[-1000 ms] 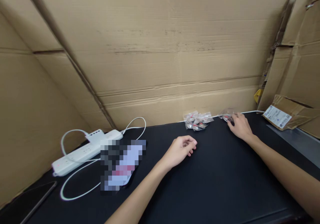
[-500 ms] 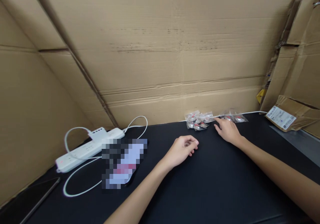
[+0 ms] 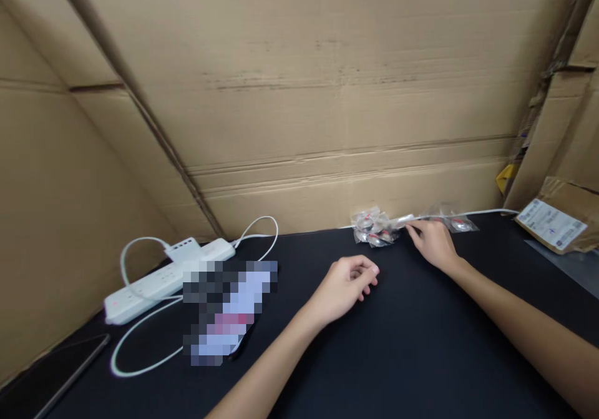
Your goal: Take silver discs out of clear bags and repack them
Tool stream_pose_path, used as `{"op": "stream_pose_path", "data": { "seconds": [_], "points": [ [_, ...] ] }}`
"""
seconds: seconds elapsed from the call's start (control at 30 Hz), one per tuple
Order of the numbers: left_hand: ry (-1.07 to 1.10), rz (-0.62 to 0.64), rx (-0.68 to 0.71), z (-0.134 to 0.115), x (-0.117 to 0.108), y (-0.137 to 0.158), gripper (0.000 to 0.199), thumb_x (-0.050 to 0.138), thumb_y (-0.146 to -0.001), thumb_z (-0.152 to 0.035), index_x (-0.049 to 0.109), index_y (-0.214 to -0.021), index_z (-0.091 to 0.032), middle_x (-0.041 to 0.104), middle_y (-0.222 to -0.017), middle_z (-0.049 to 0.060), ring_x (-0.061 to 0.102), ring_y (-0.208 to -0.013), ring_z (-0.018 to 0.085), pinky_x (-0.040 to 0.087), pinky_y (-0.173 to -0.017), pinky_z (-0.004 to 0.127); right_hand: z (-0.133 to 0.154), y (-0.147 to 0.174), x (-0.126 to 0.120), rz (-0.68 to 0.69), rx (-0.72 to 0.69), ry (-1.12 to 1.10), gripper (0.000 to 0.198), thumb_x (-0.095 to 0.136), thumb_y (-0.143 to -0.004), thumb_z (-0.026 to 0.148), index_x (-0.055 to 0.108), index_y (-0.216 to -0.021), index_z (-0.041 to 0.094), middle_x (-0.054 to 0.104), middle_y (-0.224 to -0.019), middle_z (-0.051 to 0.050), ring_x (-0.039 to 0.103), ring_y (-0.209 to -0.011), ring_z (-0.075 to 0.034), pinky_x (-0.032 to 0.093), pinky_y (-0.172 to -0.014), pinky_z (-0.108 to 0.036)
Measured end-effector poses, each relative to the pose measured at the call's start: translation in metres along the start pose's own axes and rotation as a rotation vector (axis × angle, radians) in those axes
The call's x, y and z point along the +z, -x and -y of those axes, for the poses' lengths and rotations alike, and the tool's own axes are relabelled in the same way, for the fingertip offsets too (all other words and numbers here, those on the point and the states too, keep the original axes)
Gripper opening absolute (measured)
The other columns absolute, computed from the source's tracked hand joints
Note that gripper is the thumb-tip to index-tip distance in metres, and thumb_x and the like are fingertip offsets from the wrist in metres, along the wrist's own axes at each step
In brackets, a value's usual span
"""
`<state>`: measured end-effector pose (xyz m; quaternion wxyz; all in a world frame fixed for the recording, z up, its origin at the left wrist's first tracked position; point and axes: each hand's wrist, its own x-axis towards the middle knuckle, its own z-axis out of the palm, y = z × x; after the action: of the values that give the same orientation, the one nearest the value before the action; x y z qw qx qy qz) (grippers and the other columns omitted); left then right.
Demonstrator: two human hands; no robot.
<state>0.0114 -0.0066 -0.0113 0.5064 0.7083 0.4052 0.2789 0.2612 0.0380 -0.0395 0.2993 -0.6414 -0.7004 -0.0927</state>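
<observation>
Against the back cardboard wall lies a cluster of small clear plastic packets, each with a shiny silvery piece and bits of red inside. My right hand reaches to the right side of this cluster. Its thumb and forefinger are pinched on the edge of a clear plastic packet. Behind that hand are more packets, partly covered by it. My left hand hovers over or rests on the black tabletop, nearer to me. Its fingers are curled in and the thumb meets the forefinger, with nothing visible between them.
A white power strip with a charger and looping white cables stands at the left. Close by lies a blurred-out phone-like object; a dark tablet sits front left. An opened brown parcel with a label is at the right.
My right hand's forefinger and thumb have closed together on a packet's edge. The packet there has tilted or lifted a little. The left hand keeps its curled pose, and the view has shifted slightly.
</observation>
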Motion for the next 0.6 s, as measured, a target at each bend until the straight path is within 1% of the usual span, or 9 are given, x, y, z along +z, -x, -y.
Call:
{"op": "stream_pose_path", "data": {
  "seconds": [0.03,0.1,0.27,0.37,0.43,0.47,0.53,0.57,0.6],
  "points": [
    [0.003,0.000,-0.001,0.000,0.000,0.000,0.032,0.056,-0.086,-0.045,0.065,-0.087,-0.014,0.066,-0.079,0.006,0.057,-0.062,0.013,0.046,-0.053,0.023,0.000,0.000,0.000,-0.040,0.021,-0.043,0.031,0.047,-0.094,0.031,0.075,-0.098,0.020,0.075,-0.080,-0.007,0.069,-0.069,-0.021,0.047,-0.070,-0.028],
    [0.019,0.004,0.008,0.001,-0.001,0.000,0.032,0.056,-0.086,-0.045,0.064,-0.088,-0.014,0.065,-0.078,0.005,0.057,-0.062,0.013,0.045,-0.053,0.023,0.002,0.000,0.000,-0.114,0.017,-0.151,0.030,0.048,-0.092,0.030,0.075,-0.095,0.019,0.075,-0.076,-0.006,0.068,-0.063,-0.020,0.047,-0.065,-0.028],
    [0.154,-0.033,-0.028,0.003,0.000,-0.001,0.042,0.055,-0.086,-0.052,0.063,-0.091,-0.011,0.065,-0.078,0.008,0.060,-0.063,0.015,0.045,-0.049,0.024,0.020,0.007,-0.010,-0.296,0.015,-0.446,0.026,0.054,-0.090,0.031,0.075,-0.095,0.018,0.076,-0.081,-0.007,0.070,-0.064,-0.020,0.055,-0.065,-0.031],
    [0.335,-0.027,-0.100,-0.006,0.008,0.000,0.051,0.053,-0.086,-0.057,0.062,-0.097,-0.009,0.068,-0.086,0.014,0.064,-0.067,0.018,0.050,-0.053,0.027,0.048,0.023,-0.024,-0.326,0.063,-0.642,0.025,0.057,-0.089,0.031,0.074,-0.099,0.017,0.076,-0.082,-0.007,0.071,-0.066,-0.021,0.058,-0.064,-0.032],
    [0.498,-0.003,-0.124,-0.016,0.013,0.003,0.052,0.050,-0.088,-0.057,0.061,-0.105,-0.009,0.068,-0.098,0.018,0.067,-0.079,0.022,0.054,-0.067,0.033,0.069,0.036,-0.033,-0.287,0.067,-0.790,0.026,0.055,-0.091,0.031,0.073,-0.103,0.017,0.076,-0.084,-0.007,0.071,-0.064,-0.020,0.059,-0.057,-0.032],
    [0.573,0.012,-0.120,-0.020,0.014,0.005,0.054,0.047,-0.089,-0.059,0.062,-0.105,-0.009,0.068,-0.100,0.018,0.067,-0.082,0.023,0.055,-0.071,0.036,0.079,0.042,-0.038,-0.251,0.037,-0.815,0.025,0.054,-0.091,0.030,0.072,-0.105,0.019,0.076,-0.087,-0.006,0.072,-0.065,-0.021,0.060,-0.058,-0.033],
    [0.642,-0.017,-0.070,-0.026,0.013,0.008,0.049,0.048,-0.090,-0.057,0.062,-0.106,-0.013,0.067,-0.104,0.016,0.067,-0.088,0.023,0.055,-0.077,0.037,0.092,0.052,-0.046,-0.269,-0.093,-0.742,0.026,0.058,-0.088,0.023,0.071,-0.111,0.023,0.074,-0.101,-0.006,0.072,-0.082,-0.023,0.060,-0.075,-0.040],
    [0.638,-0.061,-0.029,-0.027,0.011,0.009,0.042,0.054,-0.089,-0.053,0.062,-0.104,-0.014,0.067,-0.104,0.014,0.066,-0.090,0.023,0.055,-0.078,0.036,0.096,0.056,-0.048,-0.259,-0.196,-0.713,0.027,0.059,-0.087,0.020,0.070,-0.112,0.025,0.074,-0.102,-0.006,0.071,-0.086,-0.023,0.059,-0.080,-0.041],
    [0.613,-0.132,0.007,-0.026,0.009,0.010,0.037,0.060,-0.086,-0.049,0.063,-0.097,-0.014,0.068,-0.098,0.012,0.066,-0.086,0.021,0.055,-0.077,0.035,0.098,0.059,-0.049,-0.211,-0.289,-0.692,0.029,0.059,-0.087,0.017,0.070,-0.112,0.026,0.074,-0.099,-0.005,0.070,-0.085,-0.021,0.058,-0.079,-0.039]
  ]
}}
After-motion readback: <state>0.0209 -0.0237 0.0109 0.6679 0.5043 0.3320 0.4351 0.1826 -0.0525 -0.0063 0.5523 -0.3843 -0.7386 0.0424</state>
